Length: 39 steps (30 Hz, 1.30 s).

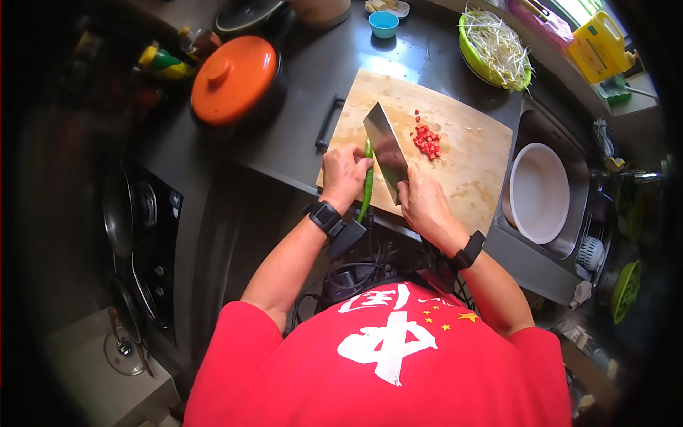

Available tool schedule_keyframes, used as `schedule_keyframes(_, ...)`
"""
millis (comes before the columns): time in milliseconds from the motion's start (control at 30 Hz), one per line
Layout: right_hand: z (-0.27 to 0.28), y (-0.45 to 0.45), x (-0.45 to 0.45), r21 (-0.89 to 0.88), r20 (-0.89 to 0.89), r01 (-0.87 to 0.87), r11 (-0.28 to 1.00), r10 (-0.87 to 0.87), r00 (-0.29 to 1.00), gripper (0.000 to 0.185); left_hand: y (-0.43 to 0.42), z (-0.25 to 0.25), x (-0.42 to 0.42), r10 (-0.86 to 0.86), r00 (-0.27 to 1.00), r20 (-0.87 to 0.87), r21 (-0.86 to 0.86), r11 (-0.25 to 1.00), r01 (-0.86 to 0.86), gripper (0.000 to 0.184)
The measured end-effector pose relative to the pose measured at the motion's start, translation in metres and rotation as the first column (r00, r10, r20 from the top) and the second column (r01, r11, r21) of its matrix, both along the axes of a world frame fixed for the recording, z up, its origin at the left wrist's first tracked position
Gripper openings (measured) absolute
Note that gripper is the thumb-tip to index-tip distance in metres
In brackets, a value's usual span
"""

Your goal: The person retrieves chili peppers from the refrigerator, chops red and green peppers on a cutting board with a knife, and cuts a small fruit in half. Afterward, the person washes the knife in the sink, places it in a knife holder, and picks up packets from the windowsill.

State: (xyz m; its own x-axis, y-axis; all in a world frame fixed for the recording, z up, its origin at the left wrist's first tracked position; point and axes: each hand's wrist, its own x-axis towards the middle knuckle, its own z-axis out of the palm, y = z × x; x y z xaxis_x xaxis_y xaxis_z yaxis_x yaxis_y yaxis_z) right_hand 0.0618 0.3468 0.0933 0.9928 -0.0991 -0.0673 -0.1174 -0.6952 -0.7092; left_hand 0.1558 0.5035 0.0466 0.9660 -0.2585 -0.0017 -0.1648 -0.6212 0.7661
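My left hand [344, 173] is closed round a long green chili pepper [368, 186], which lies lengthwise at the left part of a wooden cutting board [455, 188]. The pepper's lower end reaches past the board's near edge. In my right hand [425, 206] is a cleaver [386, 151], gripped at its near end, its broad blade tilted just right of the pepper. Whether the blade touches the pepper I cannot tell. A small pile of chopped red chili [427, 141] lies on the board, right of the blade.
A white basin [539, 193] sits in the sink at right. Bean sprouts fill a green basket [471, 57] at the back right, near a yellow jug [600, 48]. A blue bowl [384, 25] stands behind the board. An orange-lidded pot [238, 80] is at left.
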Motion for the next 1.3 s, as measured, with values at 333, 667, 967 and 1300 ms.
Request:
schedule_keyframes(333, 0.009, 0.001, -0.003, -0.109, -0.133, -0.082, 0.991, 0.067, 0.989, 0.012, -0.002, -0.019, 0.004, 0.025, 0.992, -0.122, -0.104, 0.994, -0.038, 0.013)
schedule_keyframes(667, -0.011, 0.010, 0.038, -0.068, -0.073, -0.056, 0.996, 0.051, 0.996, 0.013, -0.002, -0.008, -0.008, -0.064, 0.990, 0.127, -0.020, 0.998, 0.067, 0.026)
schedule_keyframes(967, -0.008, -0.014, -0.001, -0.100, -0.076, -0.088, 0.991, 0.080, 0.994, 0.014, -0.003, -0.005, -0.013, -0.014, 0.999, 0.033, 0.081, 0.997, 0.011, 0.022)
schedule_keyframes(1300, -0.005, -0.014, -0.010, -0.092, -0.057, 0.005, 0.996, -0.011, 0.998, 0.011, 0.000, -0.006, -0.007, 0.032, 0.999, -0.038, -0.060, 0.998, -0.034, 0.023)
